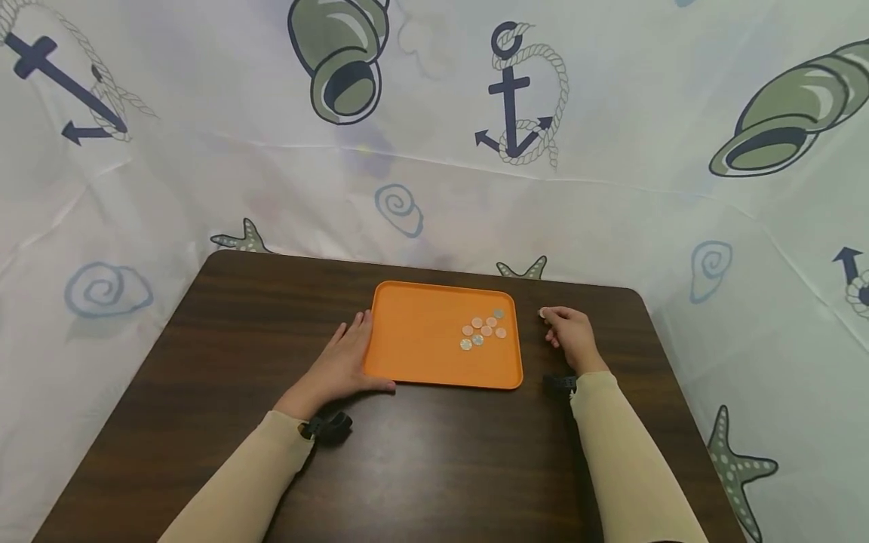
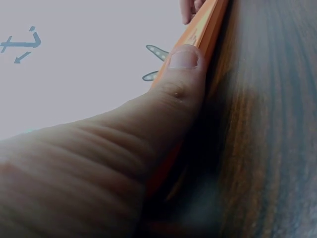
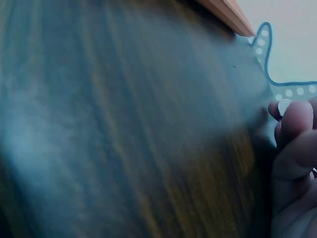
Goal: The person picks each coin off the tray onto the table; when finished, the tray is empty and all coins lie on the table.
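An orange tray (image 1: 421, 332) lies on the table, with several coins (image 1: 486, 331), some copper-coloured and some silvery, grouped flat on its right half. My left hand (image 1: 342, 366) rests at the tray's near left corner, its fingers straight along the left side and the thumb along the front edge. In the left wrist view the thumb (image 2: 183, 79) lies against the tray's rim (image 2: 210, 29). Just right of the tray, my right hand (image 1: 570, 335) pinches a coin (image 3: 284, 106) between thumb and fingertips, above the table. The lower fingers of that hand are curled in.
The dark wood-grain table (image 1: 434, 467) has rounded far corners. Behind it and on both sides hangs a white cloth (image 1: 611, 226) printed with anchors, shells and starfish. Dark bands (image 1: 329, 427) sit on both wrists, below light yellow sleeves (image 1: 624, 452).
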Demonstrator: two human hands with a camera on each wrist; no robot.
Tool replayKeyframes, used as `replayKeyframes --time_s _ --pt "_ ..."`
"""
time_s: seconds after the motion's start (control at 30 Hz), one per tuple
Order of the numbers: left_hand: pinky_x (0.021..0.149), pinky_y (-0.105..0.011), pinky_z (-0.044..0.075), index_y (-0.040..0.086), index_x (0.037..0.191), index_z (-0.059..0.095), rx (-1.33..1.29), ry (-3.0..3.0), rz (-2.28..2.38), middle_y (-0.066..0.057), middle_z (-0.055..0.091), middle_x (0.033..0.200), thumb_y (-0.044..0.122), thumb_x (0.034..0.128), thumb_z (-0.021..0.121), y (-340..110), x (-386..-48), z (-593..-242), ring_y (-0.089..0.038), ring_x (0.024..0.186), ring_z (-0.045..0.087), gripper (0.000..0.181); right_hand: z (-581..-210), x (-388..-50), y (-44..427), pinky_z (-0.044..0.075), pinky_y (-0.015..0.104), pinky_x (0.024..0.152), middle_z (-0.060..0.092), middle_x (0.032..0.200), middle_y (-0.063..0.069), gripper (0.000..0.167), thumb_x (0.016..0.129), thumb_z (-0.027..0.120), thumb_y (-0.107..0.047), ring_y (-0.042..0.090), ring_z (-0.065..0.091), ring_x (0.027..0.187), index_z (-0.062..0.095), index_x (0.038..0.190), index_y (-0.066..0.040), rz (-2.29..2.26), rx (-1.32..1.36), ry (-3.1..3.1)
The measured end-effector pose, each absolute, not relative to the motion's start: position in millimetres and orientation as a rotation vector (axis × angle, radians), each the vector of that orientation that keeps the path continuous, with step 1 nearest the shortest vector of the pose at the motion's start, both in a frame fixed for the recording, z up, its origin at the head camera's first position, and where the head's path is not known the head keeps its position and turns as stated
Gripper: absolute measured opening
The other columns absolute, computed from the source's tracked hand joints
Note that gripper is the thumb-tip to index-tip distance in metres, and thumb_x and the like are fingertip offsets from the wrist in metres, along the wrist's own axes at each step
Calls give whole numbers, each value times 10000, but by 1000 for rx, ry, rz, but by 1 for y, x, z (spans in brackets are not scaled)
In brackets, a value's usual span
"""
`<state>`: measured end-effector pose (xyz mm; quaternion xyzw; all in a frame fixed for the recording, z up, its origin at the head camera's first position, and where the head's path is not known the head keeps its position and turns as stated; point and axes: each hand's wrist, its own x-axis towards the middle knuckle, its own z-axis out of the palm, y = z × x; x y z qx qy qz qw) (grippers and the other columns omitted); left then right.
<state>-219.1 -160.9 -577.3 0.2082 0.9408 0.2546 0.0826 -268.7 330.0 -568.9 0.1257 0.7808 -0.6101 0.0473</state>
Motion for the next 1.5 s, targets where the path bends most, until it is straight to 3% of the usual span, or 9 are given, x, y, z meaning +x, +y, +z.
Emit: replayKeyframes --time_s 0.23,1.07,1.5 --pt "1394 -587 22 9 1745 2 627 2804 770 -177 59 1841 829 762 824 -158 -222 -575 -318 1730 68 1522 -565 -272 326 506 199 499 623 834 33 273 1051 757 -245 89 596 547 654 1145 -10 -1777 445 2502" --pt "1392 -594 25 21 1747 -12 625 2805 768 -164 51 1844 854 764 800 -163 -219 -579 -322 1730 67 1522 -567 -272 307 540 188 544 681 873 -1 326 1038 778 -297 74 645 600 702 1213 -32 -1709 550 2571" --pt "1383 -621 51 -7 1742 29 633 2828 767 -197 88 1837 816 778 821 -164 -217 -580 -362 1723 99 1495 -556 -253 303 640 201 822 625 1171 89 476 1126 631 -310 121 702 880 583 1461 24 -1916 449 2235"
